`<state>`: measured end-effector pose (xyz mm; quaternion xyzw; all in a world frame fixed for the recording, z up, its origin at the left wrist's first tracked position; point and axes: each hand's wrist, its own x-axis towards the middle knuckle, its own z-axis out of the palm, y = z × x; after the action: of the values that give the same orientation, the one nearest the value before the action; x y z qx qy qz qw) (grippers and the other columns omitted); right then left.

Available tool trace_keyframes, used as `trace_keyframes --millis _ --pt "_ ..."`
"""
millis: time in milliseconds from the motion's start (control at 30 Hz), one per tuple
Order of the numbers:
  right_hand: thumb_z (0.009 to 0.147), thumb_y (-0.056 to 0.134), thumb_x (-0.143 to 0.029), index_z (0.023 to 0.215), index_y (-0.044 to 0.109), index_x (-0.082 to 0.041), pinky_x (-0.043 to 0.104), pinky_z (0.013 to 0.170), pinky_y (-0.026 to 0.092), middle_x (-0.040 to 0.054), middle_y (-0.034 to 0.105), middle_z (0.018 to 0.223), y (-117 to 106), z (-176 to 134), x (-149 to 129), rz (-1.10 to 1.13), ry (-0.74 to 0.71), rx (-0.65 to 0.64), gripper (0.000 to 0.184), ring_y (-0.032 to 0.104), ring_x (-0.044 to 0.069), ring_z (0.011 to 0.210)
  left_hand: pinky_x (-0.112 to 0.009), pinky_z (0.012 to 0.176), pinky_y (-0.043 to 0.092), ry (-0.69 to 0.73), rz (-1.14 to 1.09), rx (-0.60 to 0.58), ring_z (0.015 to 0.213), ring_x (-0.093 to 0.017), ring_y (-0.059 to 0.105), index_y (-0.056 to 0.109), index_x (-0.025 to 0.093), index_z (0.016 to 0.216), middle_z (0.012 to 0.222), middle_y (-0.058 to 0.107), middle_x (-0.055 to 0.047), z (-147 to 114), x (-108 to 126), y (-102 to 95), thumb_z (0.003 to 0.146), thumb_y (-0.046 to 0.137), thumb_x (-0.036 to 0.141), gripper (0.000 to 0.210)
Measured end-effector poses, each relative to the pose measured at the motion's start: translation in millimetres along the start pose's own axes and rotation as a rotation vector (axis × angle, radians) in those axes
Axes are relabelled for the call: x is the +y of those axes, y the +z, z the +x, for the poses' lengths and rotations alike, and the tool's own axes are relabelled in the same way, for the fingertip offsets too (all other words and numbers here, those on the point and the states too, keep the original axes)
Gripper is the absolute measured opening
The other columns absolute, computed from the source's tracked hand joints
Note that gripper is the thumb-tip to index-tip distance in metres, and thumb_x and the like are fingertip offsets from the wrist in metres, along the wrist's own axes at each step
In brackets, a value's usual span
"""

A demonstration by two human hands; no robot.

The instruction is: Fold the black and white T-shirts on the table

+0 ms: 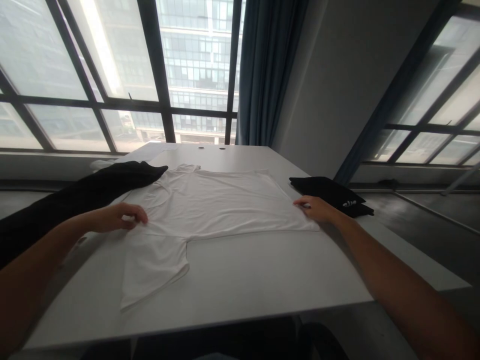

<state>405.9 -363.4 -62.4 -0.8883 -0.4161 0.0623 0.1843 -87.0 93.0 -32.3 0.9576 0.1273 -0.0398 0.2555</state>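
A white T-shirt (228,202) lies spread sideways on the white table, its collar end to the left and its hem to the right. The near sleeve (155,270) reaches toward the table's front edge, and soft wrinkles run along the body. At the shoulder beside the collar, my left hand (125,218) has its fingers curled and pinched on the fabric. My right hand (314,207) pinches the hem edge at the other end, with thumb and forefinger together.
Dark cloth (86,192) is heaped along the table's left side. Folded black garments (330,195) with a small white print sit at the right. The white table (262,280) ends close in front of me. A blue curtain (268,75) and windows stand behind.
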Motion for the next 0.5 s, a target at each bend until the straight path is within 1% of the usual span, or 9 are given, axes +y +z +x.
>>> trace_keyframes --millis 67,100,167,233,300,367,433,500 --pt "0.069 0.059 -0.007 0.111 0.077 -0.02 0.032 0.107 0.047 0.0098 0.069 0.133 -2.6 -1.8 5.0 0.042 0.004 -0.036 0.047 0.061 0.025 0.127 -0.043 0.103 0.05 0.043 0.015 0.011 0.114 -0.032 0.064 0.08 0.024 0.105 0.124 0.073 -0.005 -12.3 -9.0 -1.1 0.081 0.063 0.069 0.054" --pt "0.067 0.06 -0.007 0.112 0.077 -0.021 0.032 0.107 0.048 0.0092 0.067 0.135 -3.9 -3.0 7.5 0.063 -0.006 -0.05 0.05 0.058 0.025 0.131 -0.045 0.106 0.049 0.045 0.03 0.013 0.12 -0.034 0.061 0.079 0.025 0.11 0.133 0.069 -0.004 -16.3 -12.4 -0.1 0.082 0.064 0.067 0.053" --pt "0.066 0.062 -0.013 0.115 0.078 -0.024 0.035 0.107 0.048 0.0085 0.063 0.142 -6.2 -5.7 12.3 0.102 -0.052 -0.078 0.053 0.054 0.027 0.137 -0.048 0.108 0.048 0.018 0.076 -0.001 0.13 -0.037 0.057 0.079 0.028 0.115 0.145 0.062 -0.005 -19.7 -15.6 3.6 0.08 0.069 0.059 0.047" --pt "0.068 0.066 -0.022 0.119 0.078 -0.025 0.039 0.109 0.047 0.01 0.058 0.149 -8.1 -8.5 16.2 0.129 -0.107 -0.109 0.052 0.052 0.03 0.139 -0.049 0.111 0.045 0.0 0.117 -0.019 0.136 -0.038 0.052 0.078 0.028 0.115 0.151 0.057 -0.008 -17.9 -13.4 8.2 0.076 0.073 0.046 0.043" --pt "0.068 0.07 -0.031 0.12 0.079 -0.024 0.043 0.113 0.043 0.0121 0.052 0.154 -9.3 -10.5 18.4 0.147 -0.16 -0.152 0.053 0.049 0.034 0.141 -0.048 0.115 0.041 0.02 0.143 -0.021 0.14 -0.037 0.049 0.078 0.027 0.114 0.152 0.055 -0.009 -13.3 -6.7 12.2 0.074 0.073 0.037 0.041" --pt "0.067 0.075 -0.039 0.116 0.081 -0.024 0.047 0.117 0.037 0.0123 0.049 0.157 -9.9 -11.6 17.5 0.166 -0.193 -0.174 0.052 0.045 0.037 0.145 -0.048 0.117 0.039 0.06 0.167 0.009 0.14 -0.035 0.048 0.079 0.027 0.11 0.15 0.056 -0.009 -8.4 2.8 15.4 0.075 0.07 0.032 0.037" --pt "0.066 0.079 -0.049 0.106 0.084 -0.024 0.05 0.121 0.032 0.0111 0.05 0.157 -9.8 -12.1 13.4 0.191 -0.216 -0.154 0.047 0.042 0.04 0.146 -0.046 0.116 0.041 0.1 0.18 0.034 0.137 -0.034 0.051 0.08 0.026 0.104 0.146 0.059 -0.009 -4.4 13.3 18.3 0.077 0.069 0.033 0.029" --pt "0.067 0.079 -0.061 0.092 0.085 -0.024 0.051 0.123 0.028 0.0106 0.053 0.154 -9.3 -12.6 7.5 0.238 -0.237 -0.097 0.045 0.043 0.041 0.145 -0.042 0.11 0.047 0.136 0.145 0.036 0.13 -0.033 0.057 0.08 0.024 0.096 0.139 0.064 -0.01 -2.1 23.2 20.7 0.081 0.067 0.038 0.024"
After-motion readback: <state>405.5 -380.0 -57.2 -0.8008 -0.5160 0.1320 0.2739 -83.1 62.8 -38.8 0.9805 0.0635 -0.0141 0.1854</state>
